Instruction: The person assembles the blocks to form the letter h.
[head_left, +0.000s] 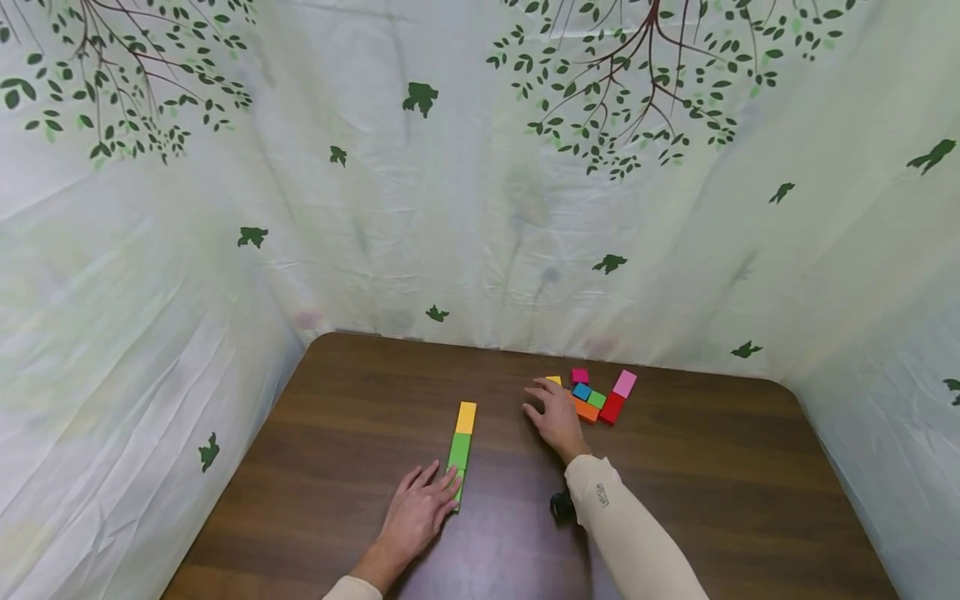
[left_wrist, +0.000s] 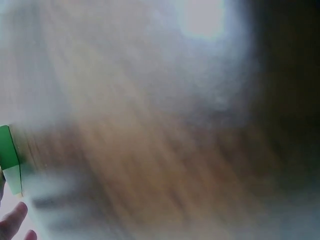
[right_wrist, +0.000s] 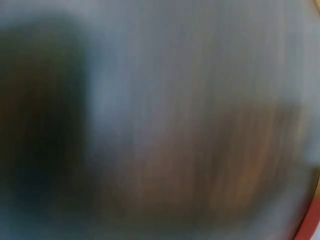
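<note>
A straight row of blocks runs along the table, with a yellow block (head_left: 466, 417) at its far end and a green block (head_left: 459, 451) after it. My left hand (head_left: 420, 507) lies at the near end, fingertips on another green block (head_left: 460, 493) that they partly cover. In the left wrist view a green block (left_wrist: 8, 150) shows at the left edge. Farther off, my right hand (head_left: 558, 419) reaches over the left side of a block cluster, fingers spread. Beyond its fingers a yellow block (head_left: 554, 380) peeks out, mostly hidden. The right wrist view is mostly blurred.
The cluster holds an orange block (head_left: 586, 409), a blue block (head_left: 581, 391), a small green block (head_left: 597, 399), a red block (head_left: 612, 409), a pink block (head_left: 625, 383) and a crimson block (head_left: 580, 376). A leaf-printed curtain (head_left: 465, 208) hangs behind the brown table (head_left: 337, 433).
</note>
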